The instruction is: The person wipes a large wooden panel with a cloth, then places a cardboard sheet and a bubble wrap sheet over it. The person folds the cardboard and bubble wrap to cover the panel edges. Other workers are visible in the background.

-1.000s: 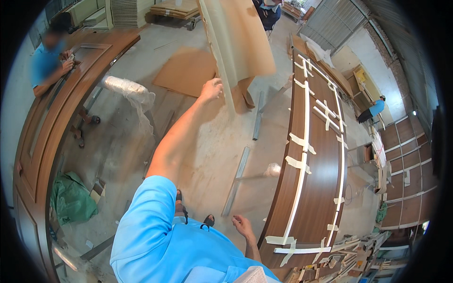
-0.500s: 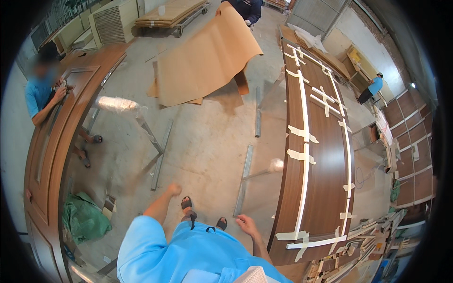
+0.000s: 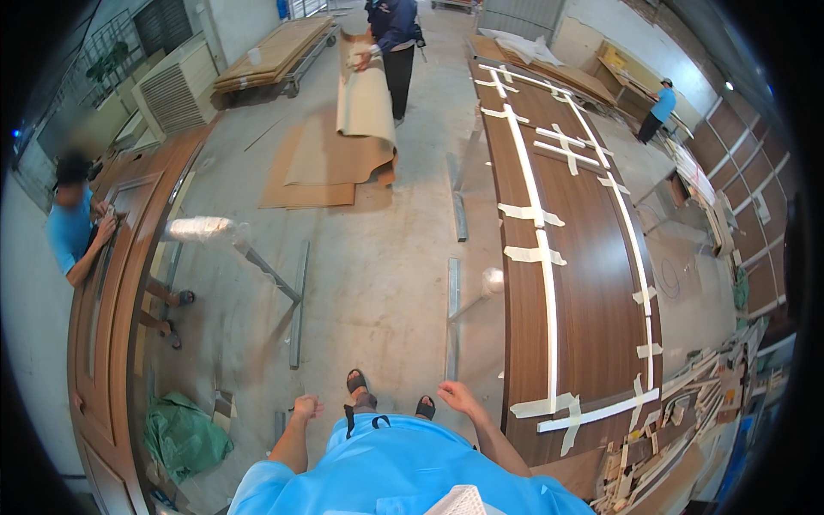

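Observation:
My left hand [image 3: 307, 407] hangs over the concrete floor with its fingers loosely bent and apart, and nothing shows in it. My right hand [image 3: 458, 397] is likewise open, holding nothing, to the left of a dark brown wood door panel [image 3: 592, 292]. Neither hand touches anything. White strips [image 3: 549, 326] lie along the panel, held down by pieces of cream masking tape [image 3: 534, 255]. Beyond my hands, a person in dark clothes [image 3: 396, 51] holds one end of a large brown sheet [image 3: 365, 99] that droops onto other brown sheets [image 3: 318, 159] on the floor.
At the left, a co-worker in blue [image 3: 70, 232] bends over a panelled brown door [image 3: 112, 292] with both hands on it. Metal stand feet [image 3: 299, 309] lie on the floor. A green sheet [image 3: 184, 436] is heaped lower left; wood offcuts [image 3: 661, 429] are piled lower right.
The person ahead now stands more upright, and the brown sheet, earlier spread wide, hangs narrower. My view has shifted; my left hand is lower, and its fingers show more clearly.

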A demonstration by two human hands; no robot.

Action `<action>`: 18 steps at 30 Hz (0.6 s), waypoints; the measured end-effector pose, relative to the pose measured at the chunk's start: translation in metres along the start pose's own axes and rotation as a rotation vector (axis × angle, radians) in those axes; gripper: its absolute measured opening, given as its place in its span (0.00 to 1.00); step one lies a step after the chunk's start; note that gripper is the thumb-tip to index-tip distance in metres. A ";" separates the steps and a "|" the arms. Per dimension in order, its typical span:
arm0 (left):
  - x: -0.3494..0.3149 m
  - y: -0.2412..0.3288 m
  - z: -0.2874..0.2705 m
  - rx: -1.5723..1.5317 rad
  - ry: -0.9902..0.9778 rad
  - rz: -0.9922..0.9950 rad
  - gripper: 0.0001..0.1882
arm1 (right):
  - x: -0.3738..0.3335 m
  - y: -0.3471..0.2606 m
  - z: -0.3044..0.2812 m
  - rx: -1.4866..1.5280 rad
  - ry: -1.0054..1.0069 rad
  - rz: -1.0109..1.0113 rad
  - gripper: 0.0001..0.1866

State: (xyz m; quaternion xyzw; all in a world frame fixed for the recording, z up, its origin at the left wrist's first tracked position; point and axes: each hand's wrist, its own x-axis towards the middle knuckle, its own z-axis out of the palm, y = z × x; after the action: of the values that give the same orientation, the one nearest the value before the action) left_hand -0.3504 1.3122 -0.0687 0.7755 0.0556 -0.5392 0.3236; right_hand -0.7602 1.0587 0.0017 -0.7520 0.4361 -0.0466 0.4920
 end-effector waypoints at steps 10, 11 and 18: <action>-0.020 0.085 0.040 0.092 -0.096 0.279 0.17 | -0.017 -0.002 -0.006 0.174 -0.027 0.120 0.15; -0.022 0.085 0.041 0.091 -0.102 0.253 0.17 | -0.019 0.001 -0.006 0.151 -0.024 0.095 0.15; -0.024 0.058 0.031 0.143 -0.078 0.139 0.18 | -0.040 0.026 0.010 0.267 -0.022 0.338 0.13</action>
State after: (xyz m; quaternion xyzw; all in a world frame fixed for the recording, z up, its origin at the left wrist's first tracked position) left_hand -0.3606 1.2558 -0.0287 0.7772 -0.0495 -0.5477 0.3058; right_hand -0.7960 1.0899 -0.0094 -0.5970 0.5404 -0.0125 0.5928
